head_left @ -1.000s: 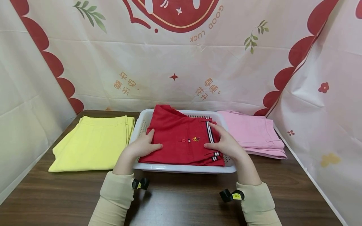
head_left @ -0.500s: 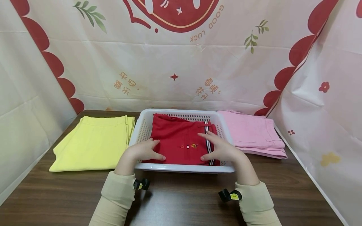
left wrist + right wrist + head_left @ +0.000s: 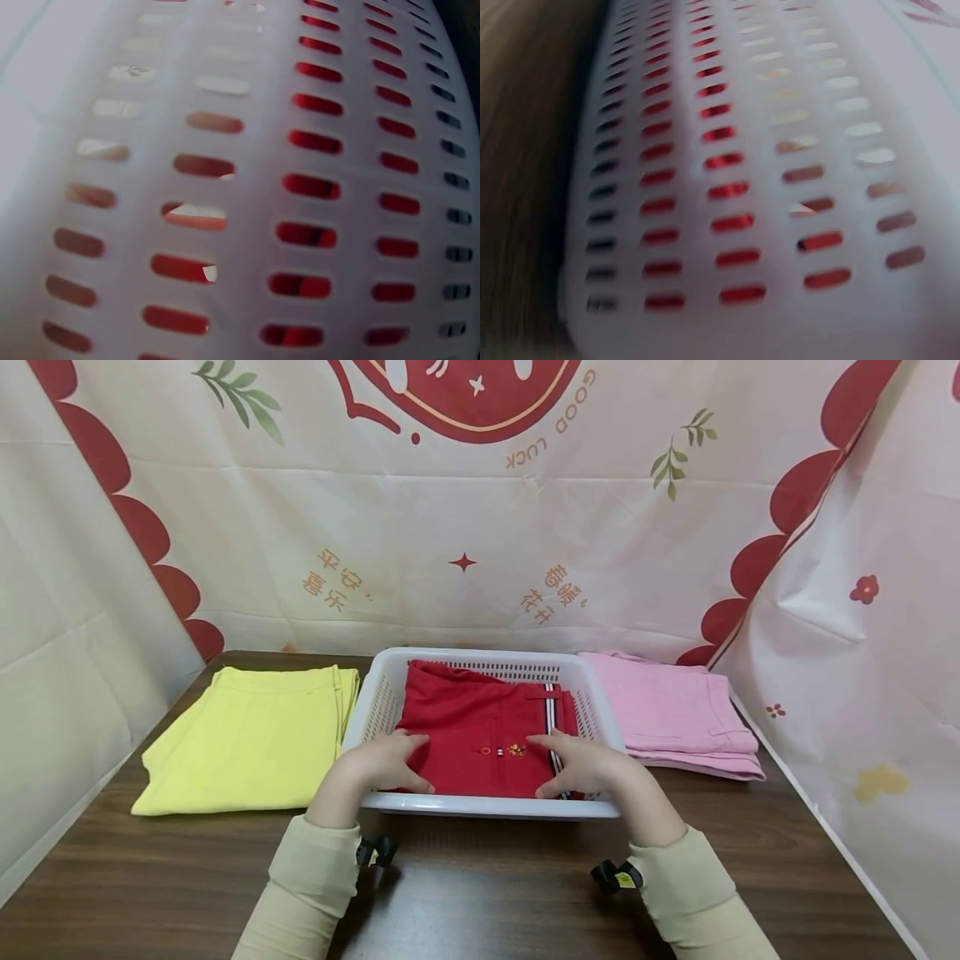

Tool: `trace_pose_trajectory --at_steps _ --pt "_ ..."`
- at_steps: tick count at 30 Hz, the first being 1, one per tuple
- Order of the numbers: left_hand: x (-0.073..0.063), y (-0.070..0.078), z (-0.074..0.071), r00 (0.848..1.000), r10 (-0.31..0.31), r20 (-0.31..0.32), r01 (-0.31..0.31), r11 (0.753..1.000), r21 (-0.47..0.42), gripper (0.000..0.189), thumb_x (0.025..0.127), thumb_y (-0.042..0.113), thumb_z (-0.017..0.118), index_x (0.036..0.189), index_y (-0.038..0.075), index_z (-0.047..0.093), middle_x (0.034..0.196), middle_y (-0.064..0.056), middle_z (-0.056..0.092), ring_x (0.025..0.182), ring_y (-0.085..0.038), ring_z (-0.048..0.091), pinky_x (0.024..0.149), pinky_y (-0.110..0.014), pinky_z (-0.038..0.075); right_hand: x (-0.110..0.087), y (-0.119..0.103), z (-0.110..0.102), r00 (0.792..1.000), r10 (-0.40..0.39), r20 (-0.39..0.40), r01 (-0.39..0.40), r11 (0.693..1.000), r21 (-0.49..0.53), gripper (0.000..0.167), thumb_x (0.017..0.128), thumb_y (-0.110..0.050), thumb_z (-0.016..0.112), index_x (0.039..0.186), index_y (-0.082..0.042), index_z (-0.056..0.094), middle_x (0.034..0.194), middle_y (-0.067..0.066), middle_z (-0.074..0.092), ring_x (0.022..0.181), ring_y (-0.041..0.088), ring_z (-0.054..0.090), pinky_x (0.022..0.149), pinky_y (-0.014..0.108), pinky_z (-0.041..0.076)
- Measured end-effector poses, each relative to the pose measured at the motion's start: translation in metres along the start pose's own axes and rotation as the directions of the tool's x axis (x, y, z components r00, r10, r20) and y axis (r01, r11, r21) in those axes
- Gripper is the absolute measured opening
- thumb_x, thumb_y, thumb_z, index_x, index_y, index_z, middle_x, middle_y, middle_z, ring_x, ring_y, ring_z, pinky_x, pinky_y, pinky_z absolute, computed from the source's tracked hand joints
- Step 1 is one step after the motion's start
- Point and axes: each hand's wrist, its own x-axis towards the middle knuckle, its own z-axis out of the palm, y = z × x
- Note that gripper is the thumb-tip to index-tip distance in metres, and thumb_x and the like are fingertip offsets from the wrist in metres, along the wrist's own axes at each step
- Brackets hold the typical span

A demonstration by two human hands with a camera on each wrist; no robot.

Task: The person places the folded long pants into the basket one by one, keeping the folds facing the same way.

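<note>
Folded red pants [image 3: 480, 718] lie inside a white slotted plastic basket [image 3: 480, 807], their striped waistband towards the right. My left hand [image 3: 384, 764] reaches over the front left of the basket, thumb and fingers spread at the left edge of the pants. On the other side my right hand [image 3: 583, 764] reaches in over the front right, its thumb and fingers spread above the striped band. In the left wrist view the basket wall [image 3: 247, 180] fills most of the picture, red cloth showing through its slots. The right wrist view shows the same kind of wall [image 3: 697, 172]; neither hand appears there.
Folded yellow pants [image 3: 247, 735] lie on the dark wooden table [image 3: 480, 893] left of the basket. Folded pink pants [image 3: 667, 706] lie right beside its right wall. A printed cloth backdrop [image 3: 450, 510] hangs behind and along both sides.
The red pants, earlier raised above the basket rim, have gone down into the basket. Both hands came down with them; the right hand has since dropped slightly lower in the head view.
</note>
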Motion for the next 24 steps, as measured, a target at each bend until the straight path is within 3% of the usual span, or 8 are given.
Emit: trace_pose_trajectory --at_steps 5,11,18,24 --pt "0.0002 -0.0004 0.0004 1.000 0.018 0.010 -0.018 0.999 0.033 0.071 0.077 0.032 0.077 0.137 0.005 0.051 0.133 -0.016 0.051 0.124 -0.037 0.043 0.100 -0.050 0.038 0.0024 -0.0028 -0.0009 0.997 0.038 0.074 -0.031 0.995 -0.094 0.078 0.074 -0.032 0.081 0.143 -0.017 0.047 0.147 0.019 0.034 0.129 0.039 0.034 0.097 0.058 0.039" --pt "0.0023 0.0008 0.0002 0.997 0.021 0.075 -0.028 0.996 0.081 0.060 0.080 0.032 0.075 0.131 0.006 0.059 0.126 -0.011 0.057 0.117 -0.030 0.050 0.098 -0.044 0.040 0.0058 -0.0029 -0.0028 0.989 0.031 0.141 -0.006 0.984 -0.177 0.068 0.080 -0.035 0.075 0.141 -0.016 0.049 0.148 0.020 0.033 0.131 0.039 0.035 0.100 0.057 0.035" --pt "0.0033 0.0044 0.0000 0.993 -0.014 0.121 -0.001 0.992 0.126 0.066 0.075 0.033 0.079 0.133 0.009 0.057 0.129 -0.015 0.053 0.121 -0.034 0.044 0.096 -0.049 0.041 0.0076 -0.0052 -0.0007 0.989 0.047 0.138 -0.013 0.971 -0.237 0.073 0.078 -0.036 0.077 0.142 -0.016 0.048 0.146 0.019 0.036 0.124 0.036 0.041 0.095 0.054 0.042" --pt "0.0023 0.0067 0.0017 0.990 -0.032 0.136 0.008 0.985 0.175 0.066 0.079 0.033 0.076 0.135 0.009 0.053 0.134 -0.021 0.047 0.126 -0.040 0.039 0.098 -0.054 0.039 0.0082 -0.0107 0.0043 0.991 0.040 0.127 -0.003 0.961 -0.277 0.078 0.076 -0.035 0.079 0.144 -0.015 0.044 0.142 0.021 0.039 0.120 0.036 0.044 0.092 0.053 0.045"
